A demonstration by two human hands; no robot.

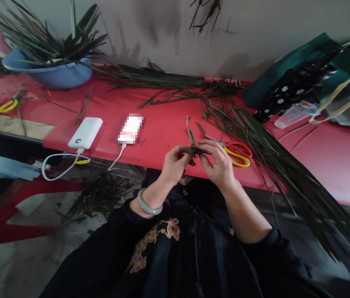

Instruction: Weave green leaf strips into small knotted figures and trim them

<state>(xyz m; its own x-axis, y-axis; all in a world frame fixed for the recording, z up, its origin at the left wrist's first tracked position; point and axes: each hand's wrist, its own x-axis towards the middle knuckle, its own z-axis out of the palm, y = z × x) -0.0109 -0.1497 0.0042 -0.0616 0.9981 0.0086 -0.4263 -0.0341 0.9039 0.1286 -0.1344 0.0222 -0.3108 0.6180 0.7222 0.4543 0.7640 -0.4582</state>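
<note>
- Head view, left hand [176, 162]: thumb and fingertips pinch one side of a small green leaf piece [194, 150]. A bangle [146, 207] sits on that wrist.
- Right hand [217, 160]: fingers curl in from the other side, pinching the same piece. The fingertips partly hide it, so its exact folds cannot be told.
- The leaf piece is between the two hands, over the near edge of the red table [162, 111]. If either pinch slackens, the folds could spring loose; being so near the edge, the piece could drop off.
- Pulling too hard could split the leaf along its length.
- Scissors [223, 144] lie just beyond the right hand, blades towards the wall; whether they touch it cannot be told. A careless reach could nick a finger or knock them.
- Long leaves [255, 130] lie to the right, their ends hanging over the edge. A sleeve brushing those ends could drag some down.
- A phone [130, 129] and a power bank [85, 133] lie to the left, their cables looping past the edge. An elbow catching a loop could pull either off.
</note>
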